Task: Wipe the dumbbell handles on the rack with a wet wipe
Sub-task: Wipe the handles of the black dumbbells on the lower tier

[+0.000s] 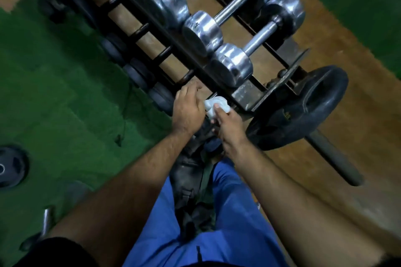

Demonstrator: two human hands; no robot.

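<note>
Below, at the rack's (219, 84) near end, the right hand (227, 128) pinched a crumpled white wet wipe (217, 104) at the hand's 11 o'clock. The left hand (187, 108) touched the wipe from 9 o'clock; I cannot tell how its fingers lay. Chrome dumbbells (232, 65) rested at the wipe's 1 o'clock.

Rack rail (165, 34) and chrome dumbbells (232, 65) crowd above hands; green floor (54, 76) leftward open.

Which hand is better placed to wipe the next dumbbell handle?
Probably the right hand: its fingers already pinch the crumpled white wet wipe, nearer the chrome dumbbells. The left hand only touches it.
</note>
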